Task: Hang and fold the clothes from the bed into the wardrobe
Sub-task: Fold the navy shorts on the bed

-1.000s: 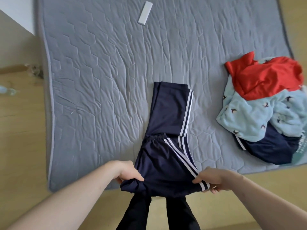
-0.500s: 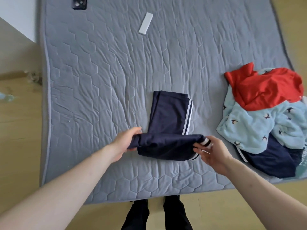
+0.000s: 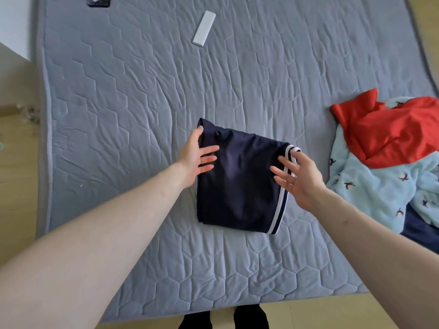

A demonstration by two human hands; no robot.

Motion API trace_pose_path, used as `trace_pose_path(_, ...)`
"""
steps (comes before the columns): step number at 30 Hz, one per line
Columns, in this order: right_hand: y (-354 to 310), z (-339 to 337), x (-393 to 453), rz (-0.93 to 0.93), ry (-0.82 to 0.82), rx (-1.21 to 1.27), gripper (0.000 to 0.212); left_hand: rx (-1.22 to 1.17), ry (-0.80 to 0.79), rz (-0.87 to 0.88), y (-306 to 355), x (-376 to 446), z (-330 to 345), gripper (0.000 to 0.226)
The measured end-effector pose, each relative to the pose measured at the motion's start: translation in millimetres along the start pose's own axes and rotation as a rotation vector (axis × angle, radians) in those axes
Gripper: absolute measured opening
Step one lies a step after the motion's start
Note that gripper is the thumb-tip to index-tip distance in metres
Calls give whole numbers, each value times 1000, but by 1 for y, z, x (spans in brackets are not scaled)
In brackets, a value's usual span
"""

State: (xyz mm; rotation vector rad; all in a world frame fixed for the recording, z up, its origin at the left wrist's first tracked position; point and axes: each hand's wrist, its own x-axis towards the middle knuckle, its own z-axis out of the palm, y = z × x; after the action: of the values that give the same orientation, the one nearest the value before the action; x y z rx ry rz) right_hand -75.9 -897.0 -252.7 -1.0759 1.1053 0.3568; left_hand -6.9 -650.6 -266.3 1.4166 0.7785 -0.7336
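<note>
Navy track trousers [image 3: 240, 181] with white side stripes lie folded into a compact rectangle in the middle of the grey quilted bed [image 3: 142, 91]. My left hand [image 3: 194, 155] has its fingers spread at the fold's left edge, fingertips touching the cloth. My right hand [image 3: 297, 176] is spread over the right edge by the white stripes, fingers straight, holding nothing. At the bed's right edge sits a heap of clothes: a red garment [image 3: 389, 129] on top, a light blue fleece with bird print [image 3: 380, 193] beneath it, and something navy [image 3: 420, 231] at the bottom.
A white remote-like bar [image 3: 204, 28] lies near the bed's far side, and a dark phone [image 3: 98, 0] at the top left corner. Wooden floor [image 3: 16, 186] borders the bed left and front. My dark-clad legs [image 3: 223, 319] stand at the bed's near edge.
The trousers' lower half has been folded up over the upper half, making a compact rectangle. Both hands have let go of the cloth and now lie flat and spread at its sides.
</note>
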Motion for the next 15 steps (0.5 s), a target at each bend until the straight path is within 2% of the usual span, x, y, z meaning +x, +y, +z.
trace_pose_path(2, 8, 1, 14, -25, 31, -93, 58, 166, 50, 8, -14, 18, 2, 37)
trace_pose_path(4, 29, -3, 24, -9, 93, -195, 68, 389, 118, -26, -38, 30, -2, 61)
trace_pose_path(6, 63, -10, 28, 13, 178, -299, 66, 552, 152, -109, -63, 32, -6, 91)
trace_pose_path(8, 102, -21, 23, 33, 288, -457, 68, 593, 127, -184, -89, 33, -9, 99)
trace_pose_path(10, 140, -30, 16, 105, 378, -453, 79, 569, 83, -244, -113, 35, -9, 101)
trace_pose_path(12, 171, -32, 8, 270, 407, -328, 92, 538, 61, -244, -129, 37, -7, 94)
trace_pose_path(15, 195, -26, 7, 486, 229, -163, 93, 473, 40, -204, -142, 33, 3, 52)
